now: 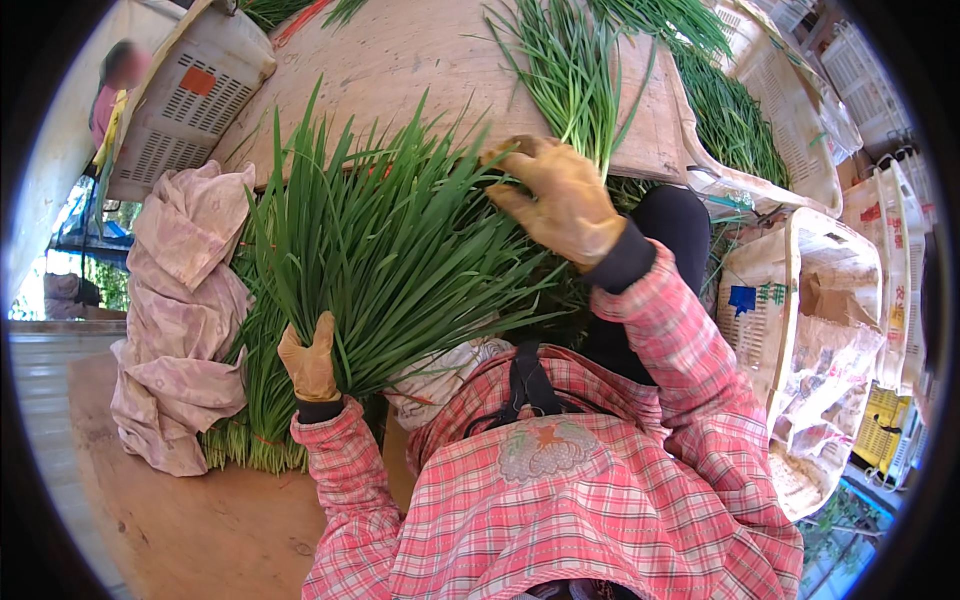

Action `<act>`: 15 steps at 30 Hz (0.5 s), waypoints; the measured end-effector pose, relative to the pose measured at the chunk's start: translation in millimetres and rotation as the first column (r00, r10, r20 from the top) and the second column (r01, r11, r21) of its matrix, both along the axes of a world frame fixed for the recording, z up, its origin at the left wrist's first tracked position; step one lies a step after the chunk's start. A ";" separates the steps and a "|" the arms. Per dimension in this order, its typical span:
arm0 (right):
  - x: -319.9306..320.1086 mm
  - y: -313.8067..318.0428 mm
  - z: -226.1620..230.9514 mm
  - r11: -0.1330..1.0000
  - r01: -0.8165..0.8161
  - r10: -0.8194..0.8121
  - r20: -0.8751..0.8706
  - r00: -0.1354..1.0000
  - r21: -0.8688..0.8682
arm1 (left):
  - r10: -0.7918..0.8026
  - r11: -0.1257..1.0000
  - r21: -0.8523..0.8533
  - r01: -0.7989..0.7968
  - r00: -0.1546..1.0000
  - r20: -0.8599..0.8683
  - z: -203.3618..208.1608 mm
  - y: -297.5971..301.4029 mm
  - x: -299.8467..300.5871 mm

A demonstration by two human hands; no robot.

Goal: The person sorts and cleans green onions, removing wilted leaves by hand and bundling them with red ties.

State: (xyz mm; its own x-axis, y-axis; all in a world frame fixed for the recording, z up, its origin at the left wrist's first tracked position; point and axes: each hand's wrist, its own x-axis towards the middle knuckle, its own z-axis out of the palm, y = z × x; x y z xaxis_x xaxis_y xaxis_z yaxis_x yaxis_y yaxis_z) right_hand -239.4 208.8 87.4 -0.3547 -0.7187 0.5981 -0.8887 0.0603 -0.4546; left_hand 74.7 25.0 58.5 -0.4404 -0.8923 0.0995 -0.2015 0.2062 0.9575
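Gripping a bunch of green chives (400,250) — left hand (310,362) fingers closed round its base, right hand (560,200) fingers curled among the tips.

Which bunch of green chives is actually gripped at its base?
The fanned bunch of long green chives, clamped in the gloved left hand; the other bunches lie loose on the wooden board.

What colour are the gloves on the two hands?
Tan-yellow, on both left hand and right hand; head view.

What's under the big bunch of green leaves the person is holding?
Under the fanned bunch of green leaves lie more tied green bundles on the wooden table. The left hand grips the bunch's base; the right hand touches its tips. Anything deeper is covered.
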 end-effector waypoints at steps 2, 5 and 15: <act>4.8 -20.2 -7.6 0.998 -0.009 0.008 0.007 1.000 0.056 | 0.010 1.000 -0.022 -0.009 1.000 0.012 2.2 1.7 -1.1; 7.5 -35.6 -25.4 0.994 -0.084 0.071 0.166 0.984 0.073 | 0.016 0.997 -0.072 -0.011 0.998 0.064 7.0 6.0 -9.2; 0.4 15.7 5.6 0.941 0.205 0.113 0.821 0.559 -0.269 | -0.044 0.996 -0.071 0.050 0.996 0.082 11.4 15.4 -14.0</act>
